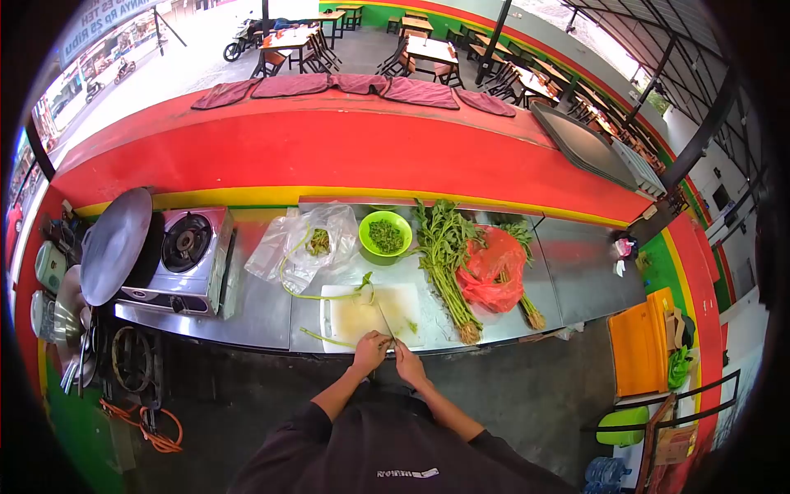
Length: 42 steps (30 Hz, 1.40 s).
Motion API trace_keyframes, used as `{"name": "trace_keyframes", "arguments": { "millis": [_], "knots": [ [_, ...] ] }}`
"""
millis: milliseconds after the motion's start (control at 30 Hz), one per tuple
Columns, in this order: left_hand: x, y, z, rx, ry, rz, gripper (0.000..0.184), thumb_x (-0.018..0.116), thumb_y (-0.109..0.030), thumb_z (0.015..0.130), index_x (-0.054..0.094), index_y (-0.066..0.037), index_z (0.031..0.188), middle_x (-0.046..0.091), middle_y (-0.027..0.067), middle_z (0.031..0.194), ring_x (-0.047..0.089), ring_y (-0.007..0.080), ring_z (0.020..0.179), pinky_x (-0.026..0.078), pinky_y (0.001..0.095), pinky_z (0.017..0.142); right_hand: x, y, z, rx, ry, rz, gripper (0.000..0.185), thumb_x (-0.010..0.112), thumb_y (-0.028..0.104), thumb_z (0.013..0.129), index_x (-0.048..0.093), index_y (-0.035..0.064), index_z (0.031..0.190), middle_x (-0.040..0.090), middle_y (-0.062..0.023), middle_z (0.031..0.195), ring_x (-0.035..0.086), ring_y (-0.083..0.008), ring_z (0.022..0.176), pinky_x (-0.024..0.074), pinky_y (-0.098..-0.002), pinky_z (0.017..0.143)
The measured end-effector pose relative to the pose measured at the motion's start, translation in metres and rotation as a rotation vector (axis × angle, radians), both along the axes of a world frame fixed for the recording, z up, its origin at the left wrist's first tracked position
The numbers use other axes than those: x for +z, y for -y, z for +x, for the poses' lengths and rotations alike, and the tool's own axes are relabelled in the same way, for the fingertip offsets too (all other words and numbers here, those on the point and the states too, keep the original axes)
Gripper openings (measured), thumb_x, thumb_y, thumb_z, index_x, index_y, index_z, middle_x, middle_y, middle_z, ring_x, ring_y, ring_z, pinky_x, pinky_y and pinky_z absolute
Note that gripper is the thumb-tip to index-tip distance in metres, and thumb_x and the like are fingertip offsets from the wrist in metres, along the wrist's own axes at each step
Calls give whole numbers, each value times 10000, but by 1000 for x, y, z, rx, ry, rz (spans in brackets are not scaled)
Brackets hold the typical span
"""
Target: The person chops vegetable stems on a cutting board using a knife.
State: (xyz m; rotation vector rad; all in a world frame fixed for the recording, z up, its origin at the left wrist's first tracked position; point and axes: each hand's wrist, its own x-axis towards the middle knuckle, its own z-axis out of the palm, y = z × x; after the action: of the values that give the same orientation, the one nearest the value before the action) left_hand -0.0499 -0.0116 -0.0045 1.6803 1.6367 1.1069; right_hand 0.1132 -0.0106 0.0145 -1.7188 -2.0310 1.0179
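My right hand [409,365] is closed around the handle of a knife [384,317], whose blade points away from me over the white cutting board [333,317]. Close beside it, at the board's near edge, my left hand [370,352] has its fingers curled together. A thin green stem [325,337] runs from the left into that hand; the grip itself is partly hidden. Another long stem with a leaf [365,282] lies across the board's far side. Small green scraps [411,327] rest at the board's right. Beyond it stands a green bowl [378,256] of chopped greens.
Right of the board lie leafy bunches with roots [448,288] and a red plastic bag [494,276]. A clear plastic bag [276,247] holding scraps lies to the left. Farther left are a gas stove [185,255] and a large wok [117,245]. A red wall [329,148] borders the counter.
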Motion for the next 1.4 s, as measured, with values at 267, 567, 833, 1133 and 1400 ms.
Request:
{"name": "trace_keyframes", "arguments": {
  "millis": [267,567,833,1133,1400],
  "knots": [
    [4,2,1,41,26,23,163,747,-90,858,775,-51,1014,708,134,934,697,323,873,570,420,793,12,17,6,-38,-62,-88,460,421,382,1084,565,116,1430,654,-278,1261,623,-503,1143,508,-534,993],
    [7,4,-1,14,1,68,169,739,-85,864,762,-33,1023,692,141,926,689,330,881,566,427,795,6,10,-3,-17,52,-30,441,425,401,1077,523,250,1479,706,-301,1018,670,-534,935,531,-611,845],
    [2,4,-3,-5,30,53,166,735,-82,863,762,-34,1019,694,149,927,684,339,887,563,429,798,-18,5,8,28,-82,56,452,427,414,1076,526,225,1473,701,-304,1056,665,-534,970,531,-604,857],
    [5,2,-1,0,17,48,151,742,-73,863,752,-23,1005,696,149,913,691,328,859,567,416,785,3,14,10,-2,-102,18,443,430,412,1076,536,211,1455,685,-305,1140,653,-532,1022,518,-606,899],
    [5,1,1,8,15,36,139,736,-74,868,756,-32,999,695,149,901,694,328,852,567,416,779,5,1,16,54,-23,-95,466,424,427,1076,545,173,1448,683,-272,1194,636,-523,1086,510,-578,947]
  ]
}}
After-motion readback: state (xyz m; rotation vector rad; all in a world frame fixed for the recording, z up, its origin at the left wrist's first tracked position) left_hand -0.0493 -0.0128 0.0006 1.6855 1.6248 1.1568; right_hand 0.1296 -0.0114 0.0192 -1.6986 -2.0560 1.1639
